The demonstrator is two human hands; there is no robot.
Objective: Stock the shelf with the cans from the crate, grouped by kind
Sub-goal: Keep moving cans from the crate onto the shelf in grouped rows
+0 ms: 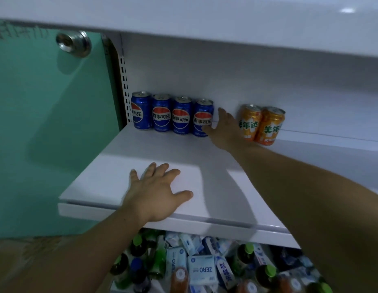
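Four blue cans (181, 115) are ranged at the back left of the shelf (112, 182), with two orange cans (269, 125) further right. The right grip (223, 130) is held open between them, just beside the rightmost blue can. The left grip (157, 191) is spread flat on the shelf front.

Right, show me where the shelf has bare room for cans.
Bare: the back strip right of the orange cans, and the front of the shelf, except under the left hand. Crowded: back left, four blue cans in a row; the right hand fills the gap between them and the orange ones.
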